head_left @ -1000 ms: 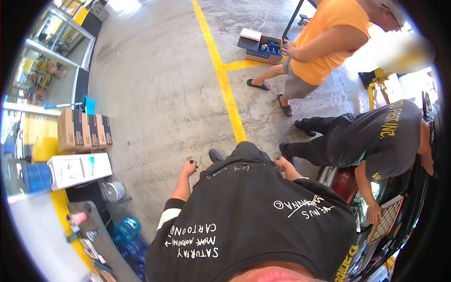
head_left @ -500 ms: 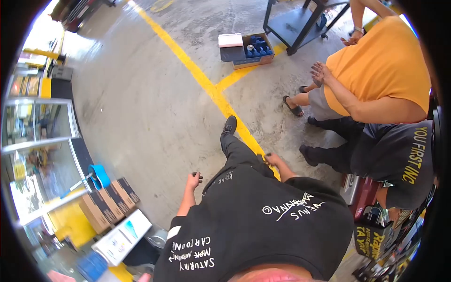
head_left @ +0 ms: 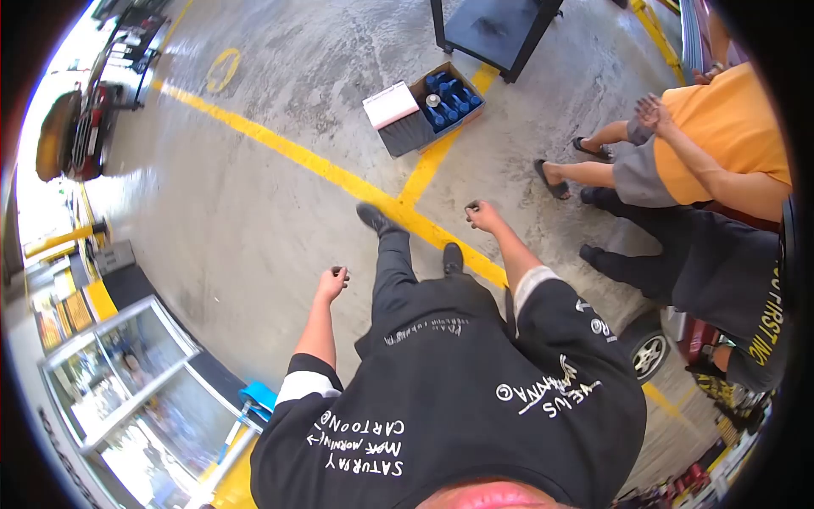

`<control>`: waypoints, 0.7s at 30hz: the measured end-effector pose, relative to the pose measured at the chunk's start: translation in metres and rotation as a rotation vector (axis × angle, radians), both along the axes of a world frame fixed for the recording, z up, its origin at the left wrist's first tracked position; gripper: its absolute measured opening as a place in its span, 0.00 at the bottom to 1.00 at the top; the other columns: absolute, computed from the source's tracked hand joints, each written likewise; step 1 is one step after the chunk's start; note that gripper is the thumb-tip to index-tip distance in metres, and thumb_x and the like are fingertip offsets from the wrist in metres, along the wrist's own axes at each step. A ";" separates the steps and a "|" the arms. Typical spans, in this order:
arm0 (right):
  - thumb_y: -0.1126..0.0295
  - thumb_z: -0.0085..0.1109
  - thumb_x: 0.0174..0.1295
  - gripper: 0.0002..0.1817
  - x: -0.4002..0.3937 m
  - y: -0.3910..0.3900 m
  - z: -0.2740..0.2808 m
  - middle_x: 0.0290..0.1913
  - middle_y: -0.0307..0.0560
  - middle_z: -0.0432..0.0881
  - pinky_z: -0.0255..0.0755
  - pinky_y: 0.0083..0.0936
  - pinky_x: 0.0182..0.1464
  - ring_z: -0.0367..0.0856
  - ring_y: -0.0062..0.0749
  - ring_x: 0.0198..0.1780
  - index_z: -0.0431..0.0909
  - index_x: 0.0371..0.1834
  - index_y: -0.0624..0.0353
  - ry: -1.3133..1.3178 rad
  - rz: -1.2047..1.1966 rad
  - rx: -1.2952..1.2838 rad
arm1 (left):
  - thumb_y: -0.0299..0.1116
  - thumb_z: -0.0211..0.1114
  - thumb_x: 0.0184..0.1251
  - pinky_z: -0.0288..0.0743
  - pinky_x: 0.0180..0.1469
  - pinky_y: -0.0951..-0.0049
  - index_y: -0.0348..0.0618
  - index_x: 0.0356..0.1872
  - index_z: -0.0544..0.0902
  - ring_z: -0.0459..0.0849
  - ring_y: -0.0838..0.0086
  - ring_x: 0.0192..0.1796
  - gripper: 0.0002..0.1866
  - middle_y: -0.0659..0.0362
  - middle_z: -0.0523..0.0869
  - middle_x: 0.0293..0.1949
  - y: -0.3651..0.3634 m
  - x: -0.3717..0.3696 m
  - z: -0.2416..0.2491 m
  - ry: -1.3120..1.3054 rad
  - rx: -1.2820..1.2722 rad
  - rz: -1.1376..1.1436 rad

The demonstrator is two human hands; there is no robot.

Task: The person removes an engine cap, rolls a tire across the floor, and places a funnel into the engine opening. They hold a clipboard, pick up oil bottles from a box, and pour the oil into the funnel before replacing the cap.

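My left hand (head_left: 333, 282) hangs beside my left leg, its fingers loosely curled, with dark patches at the fingertips. My right hand (head_left: 482, 215) is held out forward above the floor, also curled, with dark fingertips. No object shows in either hand, and neither touches anything. In front of me on the concrete floor stands an open cardboard box (head_left: 484, 105) holding several blue bottles (head_left: 452, 97) and one with a pale cap (head_left: 433, 100). A white box (head_left: 390, 104) lies at its left side, by a dark flap (head_left: 407, 134).
A black cart (head_left: 487, 36) stands beyond the box. On the right are a person in an orange shirt (head_left: 729, 127) and another in a dark shirt (head_left: 721, 254). A car wheel (head_left: 649, 355) is near my right side. Glass doors (head_left: 119, 373) line the left. Yellow lines (head_left: 288, 148) cross the floor.
I have stepped forward, so the cardboard box and cart are nearer. My right hand has swung forward away from my hip. The two people now appear further right.
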State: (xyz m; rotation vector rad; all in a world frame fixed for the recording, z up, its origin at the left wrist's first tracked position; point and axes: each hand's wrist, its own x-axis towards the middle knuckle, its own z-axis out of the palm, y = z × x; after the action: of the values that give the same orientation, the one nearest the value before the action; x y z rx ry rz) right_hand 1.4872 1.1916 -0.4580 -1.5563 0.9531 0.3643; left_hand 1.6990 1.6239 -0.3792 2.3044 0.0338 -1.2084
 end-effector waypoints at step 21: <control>0.64 0.54 0.69 0.15 0.240 0.015 -0.343 0.34 0.48 0.84 0.77 0.25 0.34 0.82 0.28 0.28 0.77 0.50 0.65 0.165 -1.000 0.251 | 0.50 0.65 0.63 0.70 0.63 0.59 0.32 0.64 0.68 0.78 0.48 0.61 0.37 0.39 0.79 0.57 -0.533 0.540 -0.435 -0.358 -0.021 -1.109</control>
State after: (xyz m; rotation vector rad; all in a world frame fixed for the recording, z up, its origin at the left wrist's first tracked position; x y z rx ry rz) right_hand 1.7267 1.2063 -0.8015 -0.6868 1.6064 -0.1079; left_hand 2.2385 1.0906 -0.8145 2.4907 -1.5287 -1.1606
